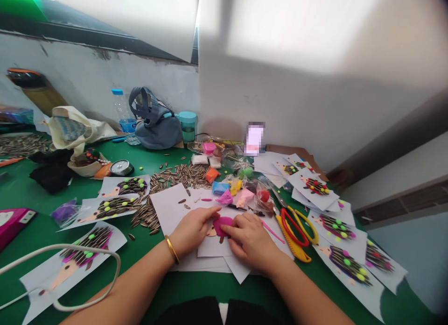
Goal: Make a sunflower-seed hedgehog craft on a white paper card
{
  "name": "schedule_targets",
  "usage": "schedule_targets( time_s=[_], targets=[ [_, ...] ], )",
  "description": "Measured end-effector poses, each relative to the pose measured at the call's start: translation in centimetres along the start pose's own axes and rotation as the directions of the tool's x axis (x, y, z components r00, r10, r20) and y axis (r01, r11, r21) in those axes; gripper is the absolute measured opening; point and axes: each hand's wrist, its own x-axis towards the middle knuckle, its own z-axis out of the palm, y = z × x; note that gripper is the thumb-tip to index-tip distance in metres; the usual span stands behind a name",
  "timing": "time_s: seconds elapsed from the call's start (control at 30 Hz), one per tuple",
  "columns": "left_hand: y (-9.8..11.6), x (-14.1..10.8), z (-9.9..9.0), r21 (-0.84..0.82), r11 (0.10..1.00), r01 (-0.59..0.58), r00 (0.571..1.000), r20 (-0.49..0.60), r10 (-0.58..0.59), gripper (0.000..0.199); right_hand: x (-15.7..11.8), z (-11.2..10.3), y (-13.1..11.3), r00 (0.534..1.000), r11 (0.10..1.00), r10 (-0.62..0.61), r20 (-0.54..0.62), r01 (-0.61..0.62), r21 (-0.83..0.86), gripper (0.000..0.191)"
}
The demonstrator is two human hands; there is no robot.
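On a white paper card (210, 248) in front of me lies a flattened magenta clay piece (222, 226), with a peach clay shape at its left and a small brown piece below. My left hand (196, 229) rests at the card's left side, fingers apart and touching the top left of the magenta clay. From the right, my right hand (250, 236) presses its fingers on the clay's right part; nothing is lifted. Small packs of coloured clay, among them a blue one (220, 188), sit just beyond my hands.
Sunflower seeds (182, 178) are heaped behind the papers. Red-handled scissors (294, 227) lie right of my right hand. Finished hedgehog cards (350, 264) spread at the right, others at the left. A white cable (117, 269) loops by my left forearm. A blue bag (157, 129) stands behind.
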Motion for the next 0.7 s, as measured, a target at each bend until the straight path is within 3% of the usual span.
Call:
schedule_targets(
  time_s=[0.17, 0.43, 0.57, 0.7],
  targets=[
    [0.0, 0.0, 0.1, 0.080, 0.992, -0.102, 0.995, 0.009, 0.102, 0.051, 0.0, -0.2, -0.1, 1.000, 0.999, 0.007, 0.013, -0.008, 0.032, 0.031],
    [0.7, 0.0, -0.2, 0.174, 0.972, -0.159, 0.987, 0.017, 0.158, 0.045, 0.1, 1.1, 1.8, 0.981, 0.988, 0.150, -0.120, -0.145, 0.047, 0.034],
    [0.7, -0.1, -0.2, 0.141, 0.976, -0.169, 0.984, -0.038, 0.175, 0.041, 0.1, 1.6, 2.1, 0.973, 0.980, 0.199, -0.121, -0.196, 0.037, 0.040],
    [0.8, 0.1, -0.4, 0.099, 0.984, -0.146, 0.971, -0.175, 0.162, 0.031, 0.2, 1.4, 1.9, 0.968, 0.975, 0.218, -0.121, -0.212, 0.057, 0.040]
  ],
)
